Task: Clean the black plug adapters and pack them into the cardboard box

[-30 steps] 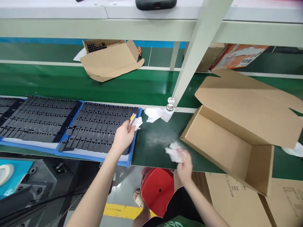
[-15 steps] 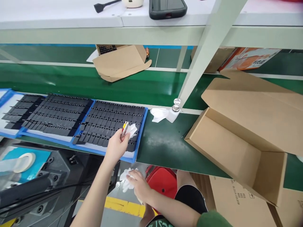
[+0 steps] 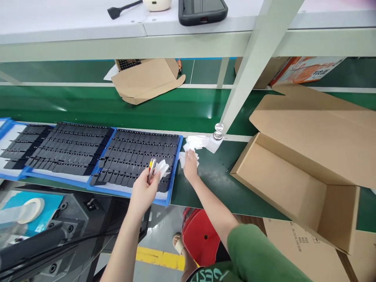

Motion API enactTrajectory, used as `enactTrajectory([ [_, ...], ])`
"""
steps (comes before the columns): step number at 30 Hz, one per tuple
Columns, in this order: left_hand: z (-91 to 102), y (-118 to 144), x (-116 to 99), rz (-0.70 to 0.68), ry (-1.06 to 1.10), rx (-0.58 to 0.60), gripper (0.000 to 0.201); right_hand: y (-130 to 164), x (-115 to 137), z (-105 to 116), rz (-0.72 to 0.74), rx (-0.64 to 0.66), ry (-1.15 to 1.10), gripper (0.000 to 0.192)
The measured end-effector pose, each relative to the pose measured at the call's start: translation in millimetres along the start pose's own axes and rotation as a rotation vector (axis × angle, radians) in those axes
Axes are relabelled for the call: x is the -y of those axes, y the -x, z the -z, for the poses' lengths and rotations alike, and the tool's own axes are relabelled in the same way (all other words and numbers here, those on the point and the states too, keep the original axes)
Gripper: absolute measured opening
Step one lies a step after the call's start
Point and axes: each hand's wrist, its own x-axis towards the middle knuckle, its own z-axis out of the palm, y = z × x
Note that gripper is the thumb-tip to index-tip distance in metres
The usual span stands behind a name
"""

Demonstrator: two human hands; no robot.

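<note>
My left hand (image 3: 143, 190) is closed around a slim silver tool with yellow and red parts (image 3: 152, 168), perhaps a pen or a cutter; its kind is not clear. A crumpled white tissue (image 3: 161, 168) sticks out from the same grip. Both are over the right-hand blue tray (image 3: 168, 197) with rows of flat black parts (image 3: 141, 150). My right hand (image 3: 190, 168) pinches a white wipe (image 3: 189, 152) just right of that tray. Beyond its fingers, more white tissue (image 3: 201, 141) lies against a white pump bottle (image 3: 216, 141) with a metal top.
An open cardboard box (image 3: 293, 184) stands to the right on the green bench (image 3: 205, 197). A slanted white post (image 3: 252, 66) rises behind the bottle. More blue trays are at left, beside a dark machine (image 3: 79, 219). A red stool (image 3: 199, 235) is below. A phone (image 3: 202, 11) rests on the shelf.
My right hand has come up from below the bench edge, wipe in its fingers, to the bench near the bottle. My left hand stays over the tray, its tool tilted more upright.
</note>
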Motion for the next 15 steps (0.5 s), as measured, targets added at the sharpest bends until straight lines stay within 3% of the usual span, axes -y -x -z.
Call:
enactTrajectory([
  [3,0.5,6.5,8.7,0.008,-0.011,0.019,0.042,-37.8,6.2,-1.0,0.009,0.056,0.021,0.062],
  [5,0.4,9.7,14.0,0.007,-0.022,0.037,0.041,-27.5,-0.1,7.6,0.110,0.134,0.006,0.054],
  [7,-0.5,11.3,17.1,0.002,-0.037,0.045,0.040,11.2,-5.2,14.9,0.237,0.218,-0.024,0.047],
  [10,-4.4,11.8,15.7,-0.022,-0.062,0.044,0.039,93.9,-0.1,13.7,0.370,0.288,-0.066,0.041],
  [13,-15.3,12.1,8.5,-0.058,-0.091,0.067,0.037,160.5,16.5,-1.7,0.412,0.300,-0.096,0.036],
  [15,-29.3,11.9,2.9,-0.082,-0.119,0.099,0.031,185.0,28.0,-15.2,0.410,0.296,-0.115,0.031],
])
